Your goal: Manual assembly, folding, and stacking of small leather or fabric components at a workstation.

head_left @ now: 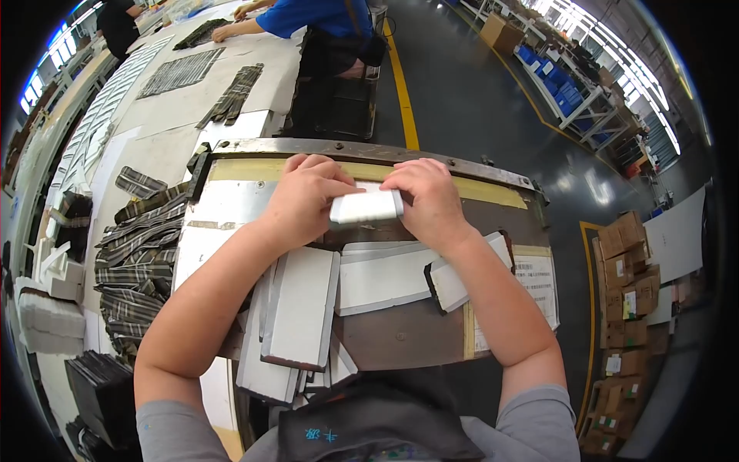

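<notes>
Between my two hands is a short white oblong piece with grey edges, tilted up over the far part of a metal-topped work surface. My left hand pinches its left end, thumb pointing inward, and my right hand grips its right end with bent fingers. Nearer to me lie long white flat pieces with grey edges: a stack of them below my left wrist and another group in the middle. A smaller white piece with a dark end rests partly under my right forearm.
Striped dark fabric pieces are heaped left of the work surface. A metal bar runs along its far edge. Beyond it, a co-worker in a blue top leans over a long table. Cardboard boxes stand at the right.
</notes>
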`<action>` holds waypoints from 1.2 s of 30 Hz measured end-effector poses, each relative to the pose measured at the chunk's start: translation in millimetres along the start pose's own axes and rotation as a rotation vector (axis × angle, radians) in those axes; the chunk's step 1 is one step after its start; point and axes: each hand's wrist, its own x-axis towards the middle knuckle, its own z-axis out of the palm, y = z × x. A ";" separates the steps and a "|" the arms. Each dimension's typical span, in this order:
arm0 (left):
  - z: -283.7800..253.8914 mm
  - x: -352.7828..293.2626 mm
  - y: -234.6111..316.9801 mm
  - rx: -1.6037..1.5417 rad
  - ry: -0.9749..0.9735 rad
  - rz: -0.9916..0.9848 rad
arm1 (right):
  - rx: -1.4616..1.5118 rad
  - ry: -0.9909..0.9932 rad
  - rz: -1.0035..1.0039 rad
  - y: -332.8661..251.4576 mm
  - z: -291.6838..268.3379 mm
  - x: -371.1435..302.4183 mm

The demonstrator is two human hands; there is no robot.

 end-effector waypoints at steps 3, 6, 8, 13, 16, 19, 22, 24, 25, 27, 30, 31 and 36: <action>2.9 3.1 -6.5 -0.560 0.215 -0.291 | 0.241 0.257 0.099 2.7 -6.2 11.3; -5.9 7.4 -5.8 -0.392 0.477 -0.321 | 0.299 0.492 0.179 -6.1 -19.5 14.5; -11.2 8.4 3.8 0.114 0.459 0.061 | 0.075 0.331 -0.052 -13.9 -17.4 11.4; 12.7 -2.5 -10.9 0.045 0.024 0.163 | 0.435 -0.062 0.054 -42.2 -9.0 5.2; 14.4 -2.1 -12.7 -0.043 0.014 0.100 | 0.544 -0.234 0.000 -26.2 -14.6 3.9; 13.2 -1.2 -12.5 -0.131 -0.049 0.075 | 0.262 -0.223 -0.025 -11.6 -8.5 1.4; 9.4 -1.5 -4.4 -0.066 -0.031 0.090 | 0.158 -0.228 -0.038 -2.8 5.0 -3.1; 2.2 0.1 2.8 -0.104 -0.087 0.032 | 0.151 -0.221 -0.036 -1.1 5.1 -3.6; 5.3 -1.4 0.0 -0.104 -0.091 0.031 | 0.143 -0.216 -0.042 -2.9 4.6 -3.9; 14.2 -3.9 -8.9 0.167 0.075 0.038 | 0.104 -0.235 -0.057 -6.2 5.0 -2.4; 8.6 -2.8 0.8 0.157 0.013 0.007 | 0.067 -0.288 -0.040 -9.6 -1.9 -2.3; 9.3 -3.6 -0.6 0.156 0.012 0.006 | 0.030 -0.289 -0.046 -12.0 -0.7 -2.2; 11.9 -3.1 -4.1 0.196 0.055 0.021 | -0.017 -0.281 -0.063 -9.5 6.4 -1.5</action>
